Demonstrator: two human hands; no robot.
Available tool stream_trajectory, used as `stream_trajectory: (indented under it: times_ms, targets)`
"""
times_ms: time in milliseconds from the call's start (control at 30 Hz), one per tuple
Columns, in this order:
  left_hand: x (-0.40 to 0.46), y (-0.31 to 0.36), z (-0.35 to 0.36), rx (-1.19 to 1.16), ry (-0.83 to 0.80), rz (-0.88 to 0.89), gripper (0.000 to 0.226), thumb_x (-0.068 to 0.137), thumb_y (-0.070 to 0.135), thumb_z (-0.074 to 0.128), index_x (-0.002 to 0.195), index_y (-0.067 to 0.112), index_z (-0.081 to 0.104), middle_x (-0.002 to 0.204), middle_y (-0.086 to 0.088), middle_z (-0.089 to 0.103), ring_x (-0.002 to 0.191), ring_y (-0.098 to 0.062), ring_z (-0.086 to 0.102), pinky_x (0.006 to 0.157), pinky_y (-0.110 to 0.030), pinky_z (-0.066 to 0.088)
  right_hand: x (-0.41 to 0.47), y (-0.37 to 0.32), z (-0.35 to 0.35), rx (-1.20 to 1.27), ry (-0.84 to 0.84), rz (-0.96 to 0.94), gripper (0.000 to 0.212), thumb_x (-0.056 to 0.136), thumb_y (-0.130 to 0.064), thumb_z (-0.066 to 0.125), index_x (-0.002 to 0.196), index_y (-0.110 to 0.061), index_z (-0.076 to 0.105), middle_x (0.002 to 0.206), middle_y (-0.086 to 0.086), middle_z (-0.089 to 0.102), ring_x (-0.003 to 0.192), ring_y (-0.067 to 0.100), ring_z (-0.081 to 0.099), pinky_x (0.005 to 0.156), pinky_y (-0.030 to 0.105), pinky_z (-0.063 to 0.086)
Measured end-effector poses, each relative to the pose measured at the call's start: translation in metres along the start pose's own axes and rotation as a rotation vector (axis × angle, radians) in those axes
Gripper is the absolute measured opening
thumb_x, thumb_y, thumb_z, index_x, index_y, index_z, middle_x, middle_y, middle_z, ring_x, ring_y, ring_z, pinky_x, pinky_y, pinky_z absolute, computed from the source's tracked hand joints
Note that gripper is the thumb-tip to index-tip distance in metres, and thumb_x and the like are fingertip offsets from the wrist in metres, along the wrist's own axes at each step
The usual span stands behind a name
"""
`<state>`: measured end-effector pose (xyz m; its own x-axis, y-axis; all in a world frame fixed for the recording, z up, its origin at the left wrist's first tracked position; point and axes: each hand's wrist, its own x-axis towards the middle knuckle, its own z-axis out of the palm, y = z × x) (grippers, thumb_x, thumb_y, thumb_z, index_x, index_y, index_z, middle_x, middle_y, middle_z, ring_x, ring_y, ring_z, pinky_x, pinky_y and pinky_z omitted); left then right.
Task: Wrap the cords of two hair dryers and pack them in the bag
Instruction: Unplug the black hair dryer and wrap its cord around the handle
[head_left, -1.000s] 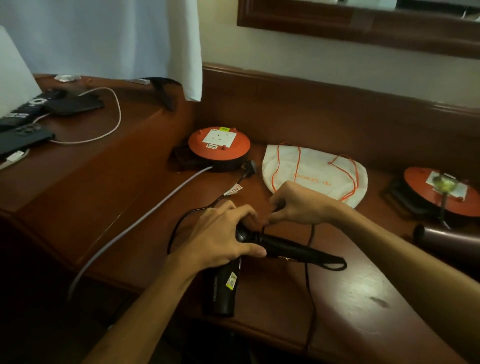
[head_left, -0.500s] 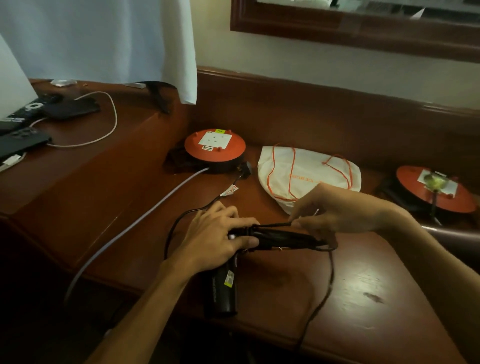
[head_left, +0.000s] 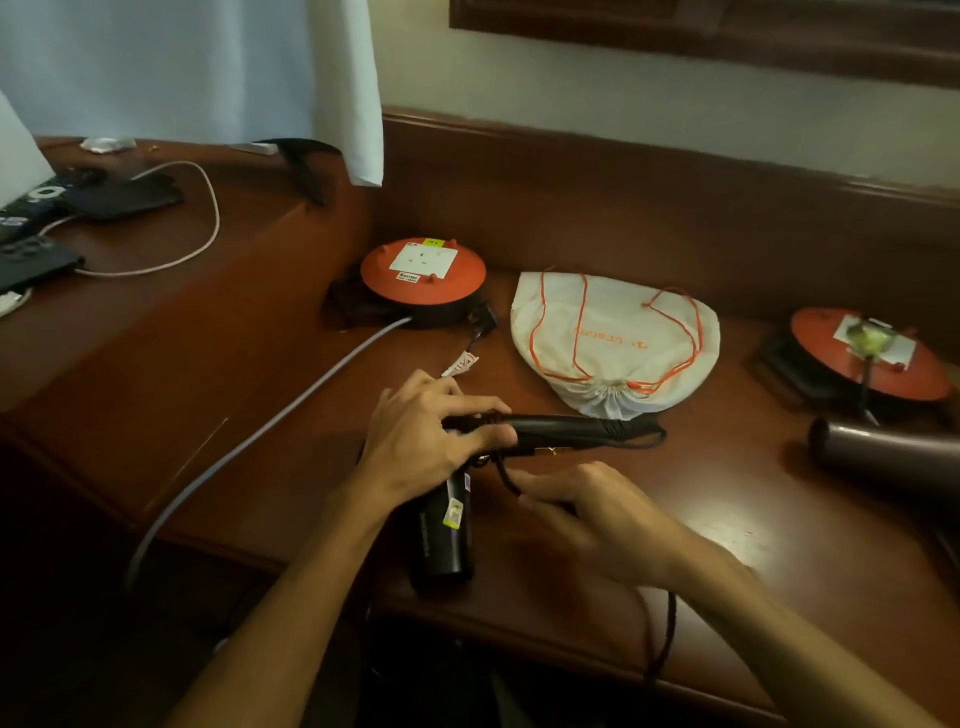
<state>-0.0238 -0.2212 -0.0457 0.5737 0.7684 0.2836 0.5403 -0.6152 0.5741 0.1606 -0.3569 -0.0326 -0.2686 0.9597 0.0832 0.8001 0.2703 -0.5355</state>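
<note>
A black hair dryer (head_left: 561, 432) lies on the wooden desk (head_left: 753, 525), handle pointing right and barrel toward me. My left hand (head_left: 431, 441) presses down on it where handle meets barrel. Its black cord (head_left: 660, 644) has a few turns wound on the handle, and the slack hangs off the front edge. My right hand (head_left: 587, 512) pinches the cord just below the handle. A white drawstring bag (head_left: 618, 343) with orange strings lies flat behind the dryer. The second, brown hair dryer (head_left: 883, 457) lies at the right edge, partly cut off.
Two orange cable reels stand at the back: one (head_left: 423, 278) left of the bag with a grey cable (head_left: 249, 441) running off the desk, one (head_left: 867, 353) at right. A raised shelf at left holds remotes (head_left: 31, 228), a dark device and a white cable.
My right hand has swung from behind the handle, over its right end, down to the near side, carrying the cord around. The left hand stayed on the dryer.
</note>
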Motion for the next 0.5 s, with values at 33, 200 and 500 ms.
stream_trajectory:
  times_ms: [33, 200, 500]
  targets:
    - [-0.001, 0.001, 0.0, -0.001, 0.004, -0.002, 0.056, 0.069, 0.091, 0.044, 0.104, 0.057, 0.071, 0.085, 0.019, 0.059, 0.096, -0.001, 0.046, 0.085, -0.038, 0.038, -0.001, 0.005, 0.006, -0.023, 0.041, 0.017, 0.033, 0.101, -0.031, 0.054, 0.132, -0.033, 0.064, 0.085, -0.009, 0.073, 0.071, 0.012, 0.063, 0.068, 0.042, 0.053]
    - [0.0, -0.003, -0.001, -0.162, 0.067, -0.004, 0.044, 0.069, 0.081, 0.061, 0.099, 0.051, 0.075, 0.082, 0.017, 0.063, 0.096, 0.0, 0.05, 0.088, -0.047, 0.047, 0.001, 0.032, 0.011, 0.156, 0.072, 0.054, 0.02, 0.103, -0.034, 0.056, 0.111, -0.033, 0.073, 0.102, -0.02, 0.073, 0.093, 0.002, 0.068, 0.08, 0.032, 0.054]
    - [-0.016, 0.001, -0.01, -0.094, -0.087, 0.085, 0.061, 0.062, 0.083, 0.067, 0.114, 0.052, 0.07, 0.087, 0.018, 0.06, 0.096, -0.004, 0.049, 0.092, -0.042, 0.042, 0.062, 0.066, -0.016, 0.13, -0.14, 0.101, 0.024, 0.085, -0.018, 0.078, 0.07, -0.003, 0.066, 0.06, 0.008, 0.062, 0.052, 0.014, 0.055, 0.05, 0.031, 0.04]
